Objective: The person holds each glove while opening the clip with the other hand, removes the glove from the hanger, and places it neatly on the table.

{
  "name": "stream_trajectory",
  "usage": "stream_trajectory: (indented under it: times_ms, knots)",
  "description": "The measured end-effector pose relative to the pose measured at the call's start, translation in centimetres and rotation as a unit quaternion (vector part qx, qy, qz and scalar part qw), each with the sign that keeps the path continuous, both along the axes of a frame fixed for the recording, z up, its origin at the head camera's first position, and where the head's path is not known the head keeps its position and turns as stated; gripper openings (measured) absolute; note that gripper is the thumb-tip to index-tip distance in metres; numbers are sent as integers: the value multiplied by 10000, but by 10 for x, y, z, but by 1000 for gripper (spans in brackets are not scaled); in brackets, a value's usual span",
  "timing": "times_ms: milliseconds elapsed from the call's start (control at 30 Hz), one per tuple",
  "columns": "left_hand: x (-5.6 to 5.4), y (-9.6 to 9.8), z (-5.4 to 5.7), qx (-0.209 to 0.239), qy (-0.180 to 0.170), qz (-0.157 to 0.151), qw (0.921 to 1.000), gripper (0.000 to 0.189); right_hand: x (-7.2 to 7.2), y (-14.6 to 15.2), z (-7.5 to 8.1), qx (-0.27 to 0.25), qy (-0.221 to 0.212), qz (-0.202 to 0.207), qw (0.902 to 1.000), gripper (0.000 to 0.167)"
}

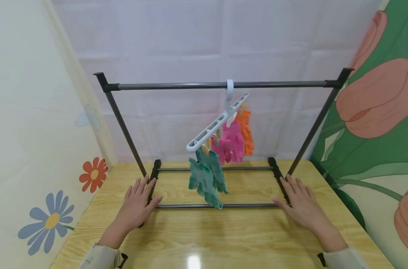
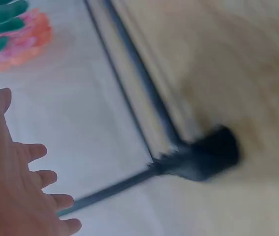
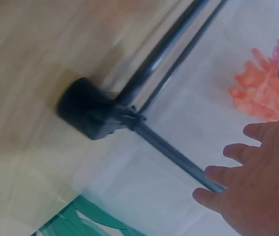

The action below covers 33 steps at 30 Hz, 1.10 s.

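A black garment rack [image 1: 177, 86] stands on the table, a white hanger [image 1: 210, 130] hooked over its top bar. Clothespins on the hanger hold green gloves [image 1: 204, 175], pink gloves [image 1: 235, 140] and orange gloves [image 1: 246, 130]. My left hand [image 1: 135, 205], fingers straight and spread, is beside the rack's left foot. On the other side, my right hand [image 1: 303, 205] spreads its fingers by the right foot in the same way. Neither hand grips anything. In the left wrist view a black end cap [image 2: 208, 155] of the base shows beyond the fingers.
The wood-grain table [image 1: 244, 239] runs in front of the rack. Behind it hangs a white cloth [image 1: 163, 45]. A flower-printed wall covering [image 1: 375, 149] is close on the right, and another printed sheet [image 1: 29, 149] borders the left.
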State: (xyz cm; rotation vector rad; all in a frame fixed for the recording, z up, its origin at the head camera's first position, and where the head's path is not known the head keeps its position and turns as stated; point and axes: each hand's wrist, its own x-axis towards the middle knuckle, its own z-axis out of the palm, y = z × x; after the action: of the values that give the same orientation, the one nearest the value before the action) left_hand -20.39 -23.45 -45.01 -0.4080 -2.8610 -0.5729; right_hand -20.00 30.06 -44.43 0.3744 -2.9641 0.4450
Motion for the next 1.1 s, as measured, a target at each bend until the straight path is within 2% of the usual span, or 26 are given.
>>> stream_trajectory:
  times_ms: [100,200,333,467,600,667,833,967,1100]
  knots:
    - [0,11,18,426,262,-319,9982,68,1,-8,9,-84,123,122,9998,84]
    - [4,31,41,1038,317,-699,9916,63,4,-17,18,-214,308,291,9989,82]
    - [10,62,74,1923,195,-1181,9740,56,6,-37,36,-558,644,605,9945,79]
    - [7,87,95,2768,67,-1592,9476,53,8,-59,58,-979,893,918,9869,75]
    - [0,102,103,3566,-289,-1663,9189,49,8,-79,76,-1301,1032,1099,9800,70]
    - [-4,106,104,3787,-408,-1658,9096,46,9,-88,85,-1463,1060,1166,9766,66]
    - [-7,112,103,4016,-486,-1838,8959,36,14,-107,105,-1909,1142,1368,9653,57]
    - [-6,116,104,4138,-602,-1931,8876,31,18,-120,119,-2133,1158,1477,9588,55]
    - [-4,118,105,4233,-652,-1974,8818,28,19,-130,126,-2225,1263,1639,9527,54]
